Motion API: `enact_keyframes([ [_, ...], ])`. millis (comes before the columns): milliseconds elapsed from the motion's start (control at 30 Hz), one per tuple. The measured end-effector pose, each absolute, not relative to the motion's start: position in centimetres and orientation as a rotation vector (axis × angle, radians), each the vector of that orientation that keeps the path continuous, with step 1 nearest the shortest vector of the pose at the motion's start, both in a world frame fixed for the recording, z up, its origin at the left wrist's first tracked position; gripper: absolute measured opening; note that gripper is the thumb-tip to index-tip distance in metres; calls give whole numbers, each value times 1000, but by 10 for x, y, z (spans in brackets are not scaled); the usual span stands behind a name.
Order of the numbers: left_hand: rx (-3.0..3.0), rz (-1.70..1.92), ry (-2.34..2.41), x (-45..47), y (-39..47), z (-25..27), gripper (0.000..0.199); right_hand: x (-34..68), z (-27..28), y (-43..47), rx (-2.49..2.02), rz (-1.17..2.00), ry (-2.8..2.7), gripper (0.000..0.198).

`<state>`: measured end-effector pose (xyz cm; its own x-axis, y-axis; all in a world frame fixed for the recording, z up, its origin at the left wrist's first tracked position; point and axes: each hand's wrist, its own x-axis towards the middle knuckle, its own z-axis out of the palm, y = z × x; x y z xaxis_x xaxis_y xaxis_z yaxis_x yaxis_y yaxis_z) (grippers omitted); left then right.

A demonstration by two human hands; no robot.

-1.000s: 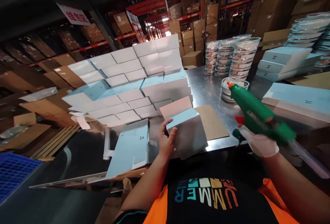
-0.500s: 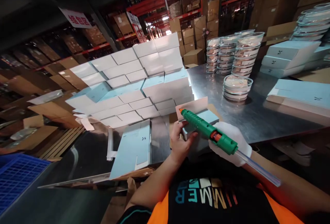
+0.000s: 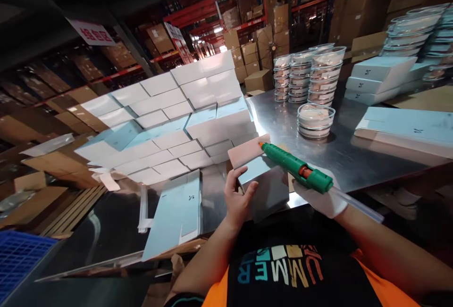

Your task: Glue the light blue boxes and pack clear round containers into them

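Observation:
My right hand [image 3: 323, 198], in a white glove, grips a green glue gun [image 3: 295, 165] with a clear glue stick [image 3: 359, 205] poking out of its back. The gun's orange nozzle is at the right end of a raised flap on a small box [image 3: 271, 186]. Bare, my left hand [image 3: 240, 194] holds this box at its left end, thumb on the near side and fingers at the far edge. The flap stands up, pale inside; the box's top is light blue. The glue gun hides the box's right end in part.
Left of my hands lies a flat light blue carton stack [image 3: 175, 210]. Behind stands a wall of white boxes [image 3: 208, 125]. Clear round tubs [image 3: 316, 120] are stacked at the right, near more blue cartons [image 3: 406, 123]. A blue crate [image 3: 21, 260] is at lower left.
The glue gun's nozzle has moved from the flap's left end to its right end. The box is now more exposed, with my left hand still on it. The view has shifted slightly.

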<state>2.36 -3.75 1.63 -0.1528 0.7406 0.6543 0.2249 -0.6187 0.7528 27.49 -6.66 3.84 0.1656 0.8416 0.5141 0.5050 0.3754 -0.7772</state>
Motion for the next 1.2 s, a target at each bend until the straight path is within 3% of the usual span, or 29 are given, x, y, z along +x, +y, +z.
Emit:
enact_keyframes([
  [233,1575,1790,1119,16,-31,13,57,301,30,-12,-1271,1165,-1086,31],
  [300,1510,1759,1115,13,-27,10,60,309,27,6,-1400,1269,-1055,38],
  [433,1489,1731,1107,7,-19,6,63,323,23,26,-1736,936,-1064,37],
  [533,1532,1735,1092,5,-13,4,65,315,27,22,-1687,774,-1098,28],
  [700,1672,1698,957,9,-3,0,69,257,45,6,-1118,983,-1363,49],
  [867,1794,1692,860,5,0,-6,72,236,52,4,-1034,1030,-1478,39],
  [1067,1692,1932,715,14,-3,-5,50,266,34,8,-841,880,-1692,68],
  [1200,1743,1897,575,12,-1,5,47,275,26,2,-696,763,-1791,41],
])
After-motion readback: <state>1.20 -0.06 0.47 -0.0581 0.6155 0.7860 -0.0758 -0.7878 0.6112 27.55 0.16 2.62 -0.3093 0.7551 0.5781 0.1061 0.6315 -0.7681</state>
